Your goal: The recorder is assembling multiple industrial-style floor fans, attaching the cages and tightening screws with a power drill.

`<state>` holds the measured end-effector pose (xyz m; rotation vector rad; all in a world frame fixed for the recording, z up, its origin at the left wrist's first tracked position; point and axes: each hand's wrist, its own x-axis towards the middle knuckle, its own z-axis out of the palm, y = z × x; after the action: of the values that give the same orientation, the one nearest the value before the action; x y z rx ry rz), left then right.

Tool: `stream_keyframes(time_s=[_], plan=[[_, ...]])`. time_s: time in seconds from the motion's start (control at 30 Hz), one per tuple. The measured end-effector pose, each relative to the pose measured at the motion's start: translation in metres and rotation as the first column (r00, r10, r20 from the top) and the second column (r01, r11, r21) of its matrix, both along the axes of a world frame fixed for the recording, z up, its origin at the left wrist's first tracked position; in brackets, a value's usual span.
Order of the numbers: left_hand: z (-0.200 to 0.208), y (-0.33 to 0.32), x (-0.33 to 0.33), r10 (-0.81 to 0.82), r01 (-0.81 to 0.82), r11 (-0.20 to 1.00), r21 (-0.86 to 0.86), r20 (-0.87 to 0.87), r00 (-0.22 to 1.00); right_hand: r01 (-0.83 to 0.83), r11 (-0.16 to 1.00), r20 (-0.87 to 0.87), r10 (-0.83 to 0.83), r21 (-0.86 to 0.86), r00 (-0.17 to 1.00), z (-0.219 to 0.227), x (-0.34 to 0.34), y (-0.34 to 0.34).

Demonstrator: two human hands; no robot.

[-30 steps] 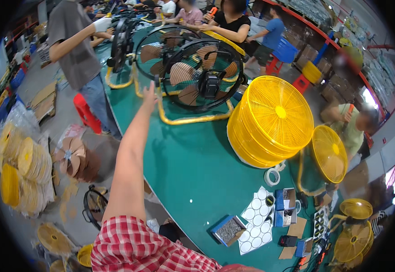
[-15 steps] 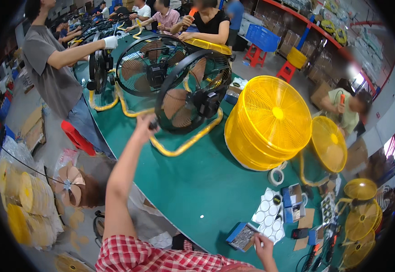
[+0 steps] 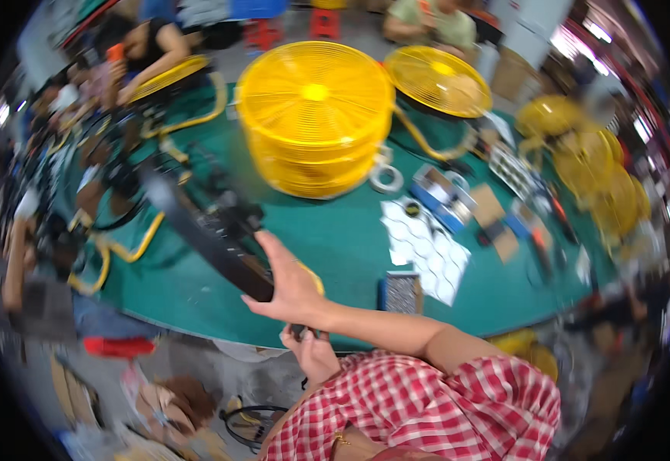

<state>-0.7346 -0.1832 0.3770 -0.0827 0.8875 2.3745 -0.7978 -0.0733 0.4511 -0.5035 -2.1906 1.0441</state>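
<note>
A black drum fan (image 3: 216,242) on a yellow tubular stand is close in front of me on the green table (image 3: 350,238), its wide rim edge-on and blurred. My right hand (image 3: 292,280) reaches across from the right and grips the near end of that rim, thumb below and fingers above. Just beneath it, at the table's front edge, my left hand (image 3: 313,357) has its fingers closed round a small black knob (image 3: 299,331) at the fan's side. Part of the stand is hidden behind my right hand.
Stacked yellow fan grilles (image 3: 315,123) stand beyond the fan. To the right lie a tape roll (image 3: 385,179), a white sheet of round labels (image 3: 427,250), a box of small metal parts (image 3: 402,293) and blue boxes (image 3: 442,198). More fans crowd the left; people work opposite.
My view has swung right. The fan has turned and come nearer. My right hand has left the parts box for the fan's rim; my left hand stays at the knob.
</note>
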Motion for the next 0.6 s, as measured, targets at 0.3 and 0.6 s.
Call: stream_keyframes(time_s=[0.3,0.6], plan=[[-0.024,0.01,-0.019,-0.481,0.313,0.876,0.367,0.696,0.532,0.079,0.949,-0.269,-0.165,-0.304,0.949,0.022,0.038,0.048],[-0.032,0.002,0.076,-0.832,0.331,0.542,0.772,0.547,0.087,-0.036,0.865,-0.371,-0.176,-0.5,0.912,0.051,0.2,0.083]])
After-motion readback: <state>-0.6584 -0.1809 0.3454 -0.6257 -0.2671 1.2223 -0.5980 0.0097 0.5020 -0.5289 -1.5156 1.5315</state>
